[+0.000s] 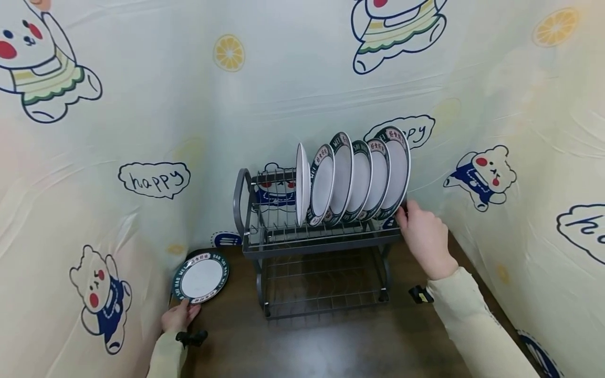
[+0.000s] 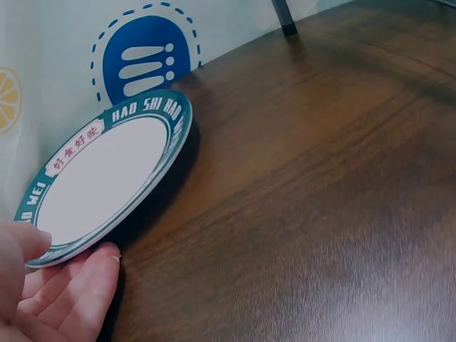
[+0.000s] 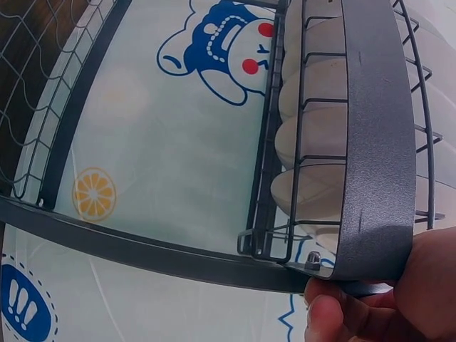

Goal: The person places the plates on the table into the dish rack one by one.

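At the lower left of the head view, my left hand (image 1: 178, 317) pinches the near rim of a round plate (image 1: 201, 278) with a white middle and a dark green lettered rim. In the left wrist view the thumb lies over the rim with the fingers (image 2: 85, 292) beneath, and the plate is tilted above the table. My right hand (image 1: 427, 239) grips the right end of a grey two-tier dish rack (image 1: 307, 249). Its fingers (image 3: 328, 313) curl in under the frame's corner in the right wrist view.
Several matching plates (image 1: 360, 181) stand on edge in the rack's top tier, towards the right. The top tier's left part shows bare wires, as does the lower tier (image 1: 326, 304). A brown wooden table (image 1: 331, 346) lies underneath, with a cartoon-printed curtain (image 1: 293, 94) close behind and beside it.
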`<state>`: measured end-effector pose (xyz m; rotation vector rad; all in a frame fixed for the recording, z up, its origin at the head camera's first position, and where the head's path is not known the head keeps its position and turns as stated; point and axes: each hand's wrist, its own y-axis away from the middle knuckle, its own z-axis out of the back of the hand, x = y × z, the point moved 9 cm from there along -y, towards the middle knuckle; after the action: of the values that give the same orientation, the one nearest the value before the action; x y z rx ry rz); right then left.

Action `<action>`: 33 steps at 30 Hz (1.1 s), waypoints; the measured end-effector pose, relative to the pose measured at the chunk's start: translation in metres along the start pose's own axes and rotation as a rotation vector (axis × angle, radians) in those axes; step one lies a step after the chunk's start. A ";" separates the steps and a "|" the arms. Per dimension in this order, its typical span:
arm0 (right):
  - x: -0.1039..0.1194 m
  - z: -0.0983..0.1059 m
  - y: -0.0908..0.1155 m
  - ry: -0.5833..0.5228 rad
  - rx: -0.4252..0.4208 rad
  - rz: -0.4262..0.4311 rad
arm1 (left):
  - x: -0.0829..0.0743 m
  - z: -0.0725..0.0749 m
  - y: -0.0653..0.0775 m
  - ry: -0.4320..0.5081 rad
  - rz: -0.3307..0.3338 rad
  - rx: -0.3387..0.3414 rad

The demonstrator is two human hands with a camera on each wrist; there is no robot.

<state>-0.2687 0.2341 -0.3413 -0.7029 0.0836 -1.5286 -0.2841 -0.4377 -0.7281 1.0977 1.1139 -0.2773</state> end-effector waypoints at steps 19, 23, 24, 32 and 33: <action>0.011 -0.002 0.002 0.003 -0.010 0.010 | 0.003 0.018 0.014 -0.028 0.060 -0.045; 0.011 -0.003 0.002 -0.002 0.006 0.004 | 0.004 0.021 0.020 -0.033 0.069 -0.052; 0.010 -0.003 0.002 -0.003 0.010 0.002 | 0.004 0.021 0.021 -0.030 0.069 -0.050; 0.006 0.000 0.001 0.008 0.001 -0.004 | 0.001 0.010 0.034 0.033 0.056 0.038; 0.006 0.001 0.001 0.009 -0.001 -0.005 | 0.000 0.009 0.034 0.034 0.050 0.044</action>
<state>-0.2668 0.2287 -0.3393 -0.6981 0.0896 -1.5366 -0.2561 -0.4286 -0.7087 1.1717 1.1139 -0.2457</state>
